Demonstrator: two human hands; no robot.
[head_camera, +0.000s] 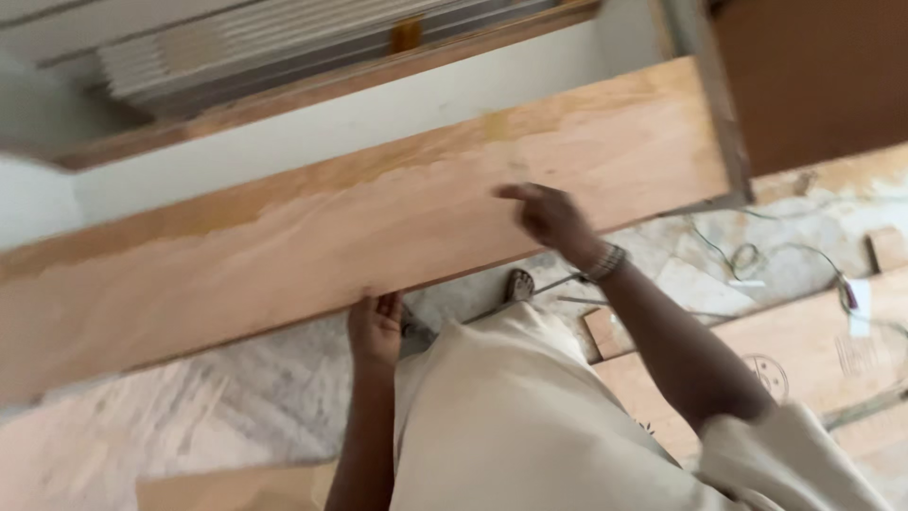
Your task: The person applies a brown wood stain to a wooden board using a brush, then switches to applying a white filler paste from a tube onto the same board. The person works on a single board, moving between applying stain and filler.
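Observation:
A long plywood board stands on edge and runs slantwise from lower left to upper right, its face pale with a darker yellow band along the top. My left hand grips its lower edge from beneath, fingers curled around the edge. My right hand is against the board's face near the middle right, fingers spread and pointing left. It holds nothing, and a beaded bracelet sits on its wrist. My cream garment fills the bottom centre.
A marble floor lies below the board. On the right are a plywood sheet, small wood offcuts, and loose wires. A sandalled foot shows under the board. Stacked white panels lie beyond, and a brown panel at top right.

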